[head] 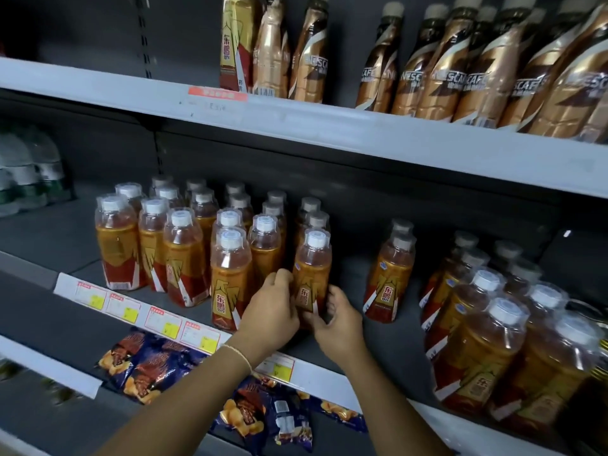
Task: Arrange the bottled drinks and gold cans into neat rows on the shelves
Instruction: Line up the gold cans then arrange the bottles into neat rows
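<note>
Both hands are closed round one orange drink bottle (312, 271) at its lower label. The left hand (270, 307) curls its fingers round the left side. The right hand (340, 324) pinches the right side near the base. Neither hand is flat or idle, and the bottle stands upright on the middle shelf (394, 343), directly between my palms.

Head view (the only view supplied):

1. The held bottle is the front unit of a short column, with more capped bottles directly behind it.
2. Just beside my left hand stands the front bottle of the neighbouring column (230, 281), label facing out.
3. To the right, across a bare stretch of shelf, stands a separate column of two (390, 278). Further right is a crowded cluster (493, 340).
4. Coffee bottles (460, 67) fill the upper shelf, and snack packets (148, 366) lie on the shelf below.
5. I cannot plainly identify any gold cans.

Judgement: I grip low and from both sides so the tall bottle can slide or turn without tipping. The likely purpose is to square this column with its left neighbours and bring the label forward. The right-hand groups appear unsorted, so much of the task remains.
</note>
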`<move>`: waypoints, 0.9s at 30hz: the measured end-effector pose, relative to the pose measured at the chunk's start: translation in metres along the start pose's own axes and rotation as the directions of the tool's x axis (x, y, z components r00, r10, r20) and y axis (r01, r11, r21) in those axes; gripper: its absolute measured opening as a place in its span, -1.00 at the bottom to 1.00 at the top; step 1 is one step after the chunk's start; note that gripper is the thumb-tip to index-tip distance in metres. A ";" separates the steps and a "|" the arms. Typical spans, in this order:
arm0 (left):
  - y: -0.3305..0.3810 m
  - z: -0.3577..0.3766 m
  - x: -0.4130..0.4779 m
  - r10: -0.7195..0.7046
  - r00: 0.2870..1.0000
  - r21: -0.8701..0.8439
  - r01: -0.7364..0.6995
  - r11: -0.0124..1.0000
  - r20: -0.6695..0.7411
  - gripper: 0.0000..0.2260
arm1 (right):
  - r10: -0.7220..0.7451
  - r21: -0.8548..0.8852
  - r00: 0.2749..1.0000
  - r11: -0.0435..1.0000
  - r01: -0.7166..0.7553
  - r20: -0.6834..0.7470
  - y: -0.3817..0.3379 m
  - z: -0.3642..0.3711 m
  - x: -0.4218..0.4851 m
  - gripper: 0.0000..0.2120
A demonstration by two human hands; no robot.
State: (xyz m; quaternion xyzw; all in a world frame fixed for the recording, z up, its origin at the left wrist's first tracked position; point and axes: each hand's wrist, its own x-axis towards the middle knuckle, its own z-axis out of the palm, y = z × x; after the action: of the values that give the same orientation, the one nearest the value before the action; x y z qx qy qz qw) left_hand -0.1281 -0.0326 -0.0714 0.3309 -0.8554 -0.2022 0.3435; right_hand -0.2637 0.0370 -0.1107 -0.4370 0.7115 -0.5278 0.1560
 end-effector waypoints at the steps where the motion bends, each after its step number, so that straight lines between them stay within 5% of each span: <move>1: -0.004 0.004 0.001 -0.001 1.000 -0.005 0.001 1.000 0.027 -0.67 | 0.006 -0.013 1.000 1.000 -0.006 -0.006 0.004 -0.006 -0.004 -0.43; 8: -0.002 0.040 0.017 0.212 0.923 -0.009 -0.221 0.975 0.322 -0.74 | 0.092 -0.078 0.993 0.992 -0.099 -0.080 0.021 -0.048 -0.030 -0.38; 13: 0.020 0.068 0.022 0.230 0.880 -0.140 -0.188 0.972 0.416 -0.65 | 0.138 -0.093 0.980 0.984 -0.153 -0.145 0.031 -0.071 -0.038 -0.28; 21: 0.034 0.092 0.025 0.240 0.889 -0.198 -0.174 0.965 0.390 -0.67 | 0.193 0.032 0.929 0.981 -0.193 -0.315 0.032 -0.074 -0.040 -0.36; 27: 0.033 0.105 0.023 0.238 0.910 -0.195 -0.179 0.964 0.339 -0.64 | 0.182 -0.065 0.923 0.974 -0.216 -0.340 0.031 -0.076 -0.040 -0.37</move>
State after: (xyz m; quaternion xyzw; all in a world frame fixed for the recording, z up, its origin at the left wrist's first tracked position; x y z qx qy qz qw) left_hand -0.2302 -0.0131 -0.1135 0.1663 -0.9151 -0.2890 0.2265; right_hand -0.3066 0.1169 -0.1181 -0.2746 0.7942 -0.5382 0.0646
